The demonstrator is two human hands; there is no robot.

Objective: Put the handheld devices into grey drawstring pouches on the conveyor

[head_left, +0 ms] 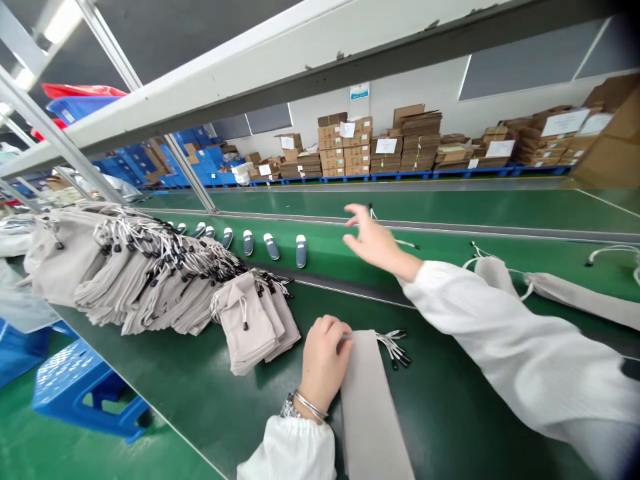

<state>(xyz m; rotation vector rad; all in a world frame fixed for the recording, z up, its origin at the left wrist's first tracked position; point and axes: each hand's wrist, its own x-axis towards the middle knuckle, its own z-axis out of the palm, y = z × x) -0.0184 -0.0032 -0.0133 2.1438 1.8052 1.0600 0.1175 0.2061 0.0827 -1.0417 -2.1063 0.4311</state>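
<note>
Pouches (247, 330) lie beside left grip (324, 363) pinching grey cloth (373, 407), right grip (373, 241) spread over belt (325, 252)

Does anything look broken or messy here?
The long white beam overhead looks a bit damaged: dark, chipped-looking spots mark its lower edge. The white cords with black tips on the big pile of gray cloth drawstring bags look jumbled, pointing every which way. I see nothing spilled.
</note>
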